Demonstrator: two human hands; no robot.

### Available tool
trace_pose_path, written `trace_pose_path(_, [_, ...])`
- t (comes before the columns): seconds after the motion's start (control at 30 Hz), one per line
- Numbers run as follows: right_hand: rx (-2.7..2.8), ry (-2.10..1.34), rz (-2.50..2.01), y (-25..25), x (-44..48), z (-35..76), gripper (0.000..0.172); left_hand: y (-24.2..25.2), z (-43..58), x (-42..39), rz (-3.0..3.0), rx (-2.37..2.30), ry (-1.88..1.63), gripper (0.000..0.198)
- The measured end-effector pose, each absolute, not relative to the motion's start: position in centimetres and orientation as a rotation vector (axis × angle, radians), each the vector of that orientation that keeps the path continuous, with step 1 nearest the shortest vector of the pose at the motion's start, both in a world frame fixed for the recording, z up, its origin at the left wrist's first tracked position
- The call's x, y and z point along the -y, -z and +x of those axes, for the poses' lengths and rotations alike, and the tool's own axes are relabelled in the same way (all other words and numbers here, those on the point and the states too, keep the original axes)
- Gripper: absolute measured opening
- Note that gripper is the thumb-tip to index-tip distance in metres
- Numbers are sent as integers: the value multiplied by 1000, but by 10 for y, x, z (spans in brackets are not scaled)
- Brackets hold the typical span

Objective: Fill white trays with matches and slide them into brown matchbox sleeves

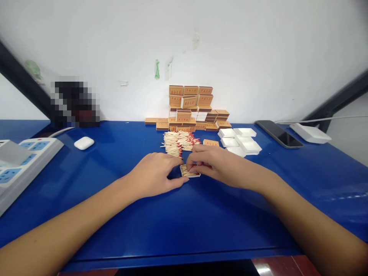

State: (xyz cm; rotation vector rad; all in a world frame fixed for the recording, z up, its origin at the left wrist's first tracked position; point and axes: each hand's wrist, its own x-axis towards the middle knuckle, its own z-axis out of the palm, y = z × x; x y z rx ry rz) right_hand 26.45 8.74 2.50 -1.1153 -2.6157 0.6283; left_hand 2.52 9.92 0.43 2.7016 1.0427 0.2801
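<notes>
Left hand (156, 174): thumb at the near edge and forefinger at the far corner, gripping the left end of a small, white, rectangular, card-like tray (195, 176), apparently to steady it. Right hand (208, 161): thumb and bent fingers close together inside the same tray, over pale wooden matchsticks (186, 171); whether they pinch one cannot be told, the fingers covering the contact and the tray's right part. Tray stands on a glossy blue tabletop (184, 226), between the hands.

Just beyond: loose heap of red-headed wooden matches (175, 143), heads mostly to the right, seemingly set within easy reach. Right of the heap: one flat orange matchbox (211, 143), partly hidden by the right hand.

Further right: cluster of shallow white trays (250, 146), open side up, some overlapping; lowest partly masked by the right hand.

Far, by the wall: stacked orange-and-brown matchboxes (189, 102), probably kept back to leave working room; rear rows hidden, lettering too small to read.

Far left: dark object (76, 103), obscured by pixel blocks, unidentifiable.
</notes>
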Motion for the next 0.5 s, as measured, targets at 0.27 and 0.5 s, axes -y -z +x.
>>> trace_pose_path(0.27, [2626,-571,-1144,-27,-88,268,10,-4,25,-99,2718,-1024,-304,29])
trace_pose_path(0.5, [2625,-647,-1162,-30,-87,266,8,-3,26,-99,2722,-1033,-304,30])
